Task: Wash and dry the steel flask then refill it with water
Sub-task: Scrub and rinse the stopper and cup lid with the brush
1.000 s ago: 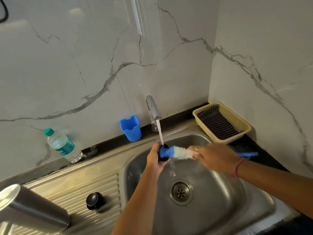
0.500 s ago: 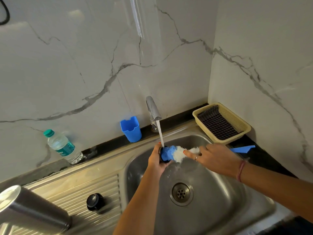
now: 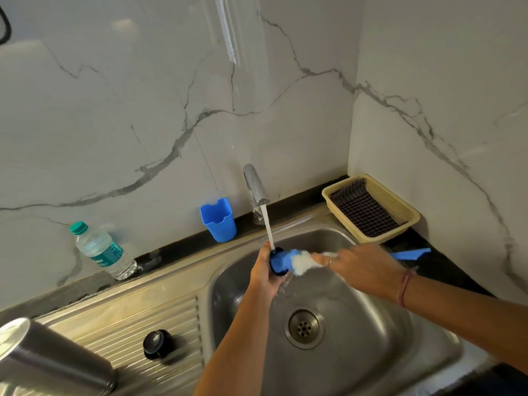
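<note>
Both forearms bare, no sleeves in view. Thin pink-red thread band (image 3: 403, 287) circles right wrist. Slim metal ring (image 3: 329, 262) on one right-hand finger.

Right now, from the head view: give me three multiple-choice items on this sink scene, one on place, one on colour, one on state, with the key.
1. Where does the yellow basket sit?
A. in the basin
B. in the corner by the right wall
C. on the ribbed drainboard

2. What colour is the cap of the plastic water bottle?
A. green
B. red
C. black

3. What is the tap doing?
A. it is off
B. it is dripping
C. it is running a steady stream

Key:
1 B, it stands on the counter where the two marble walls meet, right of the sink.
2 A, the cap is teal-green.
3 C, a white stream falls onto the small dark lid gripped in the left hand, while the right hand works the blue brush at it.
</note>
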`<control>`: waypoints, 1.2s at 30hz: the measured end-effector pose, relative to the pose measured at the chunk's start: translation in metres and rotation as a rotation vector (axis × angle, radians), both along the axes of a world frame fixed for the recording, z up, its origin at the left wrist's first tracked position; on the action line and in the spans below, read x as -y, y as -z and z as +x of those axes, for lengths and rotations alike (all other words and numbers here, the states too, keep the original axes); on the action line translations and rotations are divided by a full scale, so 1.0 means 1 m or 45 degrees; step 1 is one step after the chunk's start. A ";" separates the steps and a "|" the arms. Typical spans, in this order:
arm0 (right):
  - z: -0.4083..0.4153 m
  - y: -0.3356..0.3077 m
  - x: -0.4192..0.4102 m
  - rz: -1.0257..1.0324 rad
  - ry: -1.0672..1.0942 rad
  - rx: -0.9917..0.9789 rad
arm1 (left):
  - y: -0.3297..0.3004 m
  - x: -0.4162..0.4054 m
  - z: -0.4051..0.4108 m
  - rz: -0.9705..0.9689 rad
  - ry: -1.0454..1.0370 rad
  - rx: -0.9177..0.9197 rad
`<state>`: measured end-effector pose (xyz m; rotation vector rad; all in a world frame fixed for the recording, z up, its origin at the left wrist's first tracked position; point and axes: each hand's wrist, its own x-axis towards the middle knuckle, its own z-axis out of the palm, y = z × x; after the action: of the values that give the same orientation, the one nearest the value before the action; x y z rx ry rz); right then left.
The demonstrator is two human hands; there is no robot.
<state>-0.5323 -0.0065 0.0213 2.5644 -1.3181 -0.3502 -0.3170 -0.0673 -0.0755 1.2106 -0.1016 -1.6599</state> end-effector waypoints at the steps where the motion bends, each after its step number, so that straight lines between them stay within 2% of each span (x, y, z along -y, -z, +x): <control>1: -0.002 0.001 0.001 -0.074 -0.121 -0.098 | 0.000 0.000 -0.002 -0.001 -0.003 0.000; 2: -0.001 0.000 0.002 -0.083 -0.142 -0.135 | 0.001 0.001 -0.003 0.007 0.000 0.001; 3: -0.001 0.004 0.005 -0.035 -0.065 -0.032 | 0.002 0.001 -0.003 0.013 0.004 -0.002; 4: 0.001 0.005 0.005 0.098 0.103 0.213 | 0.002 0.000 -0.002 0.016 0.004 -0.014; 5: 0.005 0.008 0.005 0.388 0.352 0.547 | 0.003 0.001 -0.001 0.016 0.013 -0.025; 7: 0.009 0.010 0.012 1.203 0.956 1.245 | 0.003 0.002 0.000 0.008 0.022 -0.028; 8: 0.009 0.008 0.011 1.467 1.174 1.466 | 0.003 0.002 0.000 -0.005 0.014 -0.030; 9: 0.008 0.007 0.010 1.565 1.251 1.551 | 0.002 0.003 0.001 -0.023 0.016 -0.033; 10: 0.007 0.003 0.007 1.544 1.208 1.528 | 0.000 0.002 0.001 -0.044 0.027 -0.043; 11: 0.006 0.000 0.003 1.373 1.059 1.401 | -0.002 0.000 0.001 -0.065 0.044 -0.048; 14: 0.001 -0.011 -0.008 0.545 0.551 0.712 | -0.001 -0.006 0.002 -0.058 0.051 -0.043; 15: -0.001 -0.014 -0.012 0.373 0.504 0.568 | 0.000 -0.006 0.004 -0.035 0.027 -0.037; 16: -0.001 -0.015 -0.016 0.277 0.482 0.531 | 0.002 -0.006 0.005 -0.006 -0.008 -0.036; 19: -0.008 -0.012 -0.025 0.332 0.559 0.668 | 0.003 -0.003 0.008 0.097 -0.120 -0.012; 24: -0.020 0.022 -0.031 0.570 0.954 1.150 | 0.003 -0.005 0.014 0.145 -0.239 -0.114; 27: 0.000 0.044 -0.036 0.782 1.051 1.444 | 0.006 -0.010 0.009 0.082 -0.235 -0.136; 31: 0.040 0.072 -0.052 0.719 1.008 1.533 | 0.008 -0.012 0.001 0.030 -0.175 -0.109; 36: 0.069 0.078 -0.080 0.583 1.018 1.563 | 0.016 -0.013 0.007 0.057 -0.177 -0.071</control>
<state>-0.4636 0.0732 -0.0564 2.3933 -2.9221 1.1324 -0.3100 -0.0540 -0.0917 1.1766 0.0533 -1.5802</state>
